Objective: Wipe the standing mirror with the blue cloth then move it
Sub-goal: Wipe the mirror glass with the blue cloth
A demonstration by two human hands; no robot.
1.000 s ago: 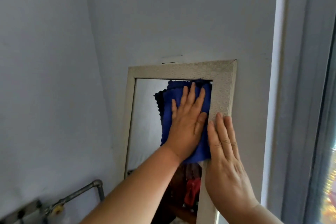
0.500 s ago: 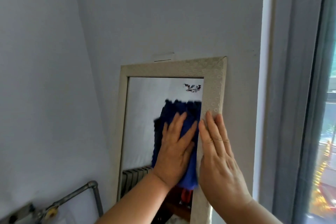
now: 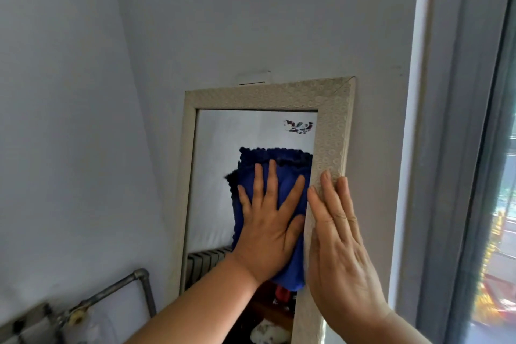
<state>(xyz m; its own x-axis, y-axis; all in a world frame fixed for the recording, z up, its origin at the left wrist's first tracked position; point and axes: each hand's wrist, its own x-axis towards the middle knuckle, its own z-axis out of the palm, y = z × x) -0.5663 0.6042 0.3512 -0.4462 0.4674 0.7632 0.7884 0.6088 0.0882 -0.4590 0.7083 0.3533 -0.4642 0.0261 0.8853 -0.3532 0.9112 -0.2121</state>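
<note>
The standing mirror [image 3: 268,98] has a pale patterned frame and leans against the grey wall in a corner. My left hand [image 3: 269,220] lies flat with spread fingers on the blue cloth [image 3: 290,181], pressing it against the glass near the right side. My right hand [image 3: 337,246] rests flat with straight fingers on the frame's right edge. A small dark smudge or decal [image 3: 298,126] shows near the glass's top right corner.
A metal pipe [image 3: 122,285] with a valve runs along the wall at lower left. A window frame [image 3: 458,148] stands close on the right. The glass reflects a radiator [image 3: 208,260] and dark objects low down.
My left hand slid the blue cloth down the glass from the top right corner, uncovering the small mark there. My right hand stayed on the frame's right edge.
</note>
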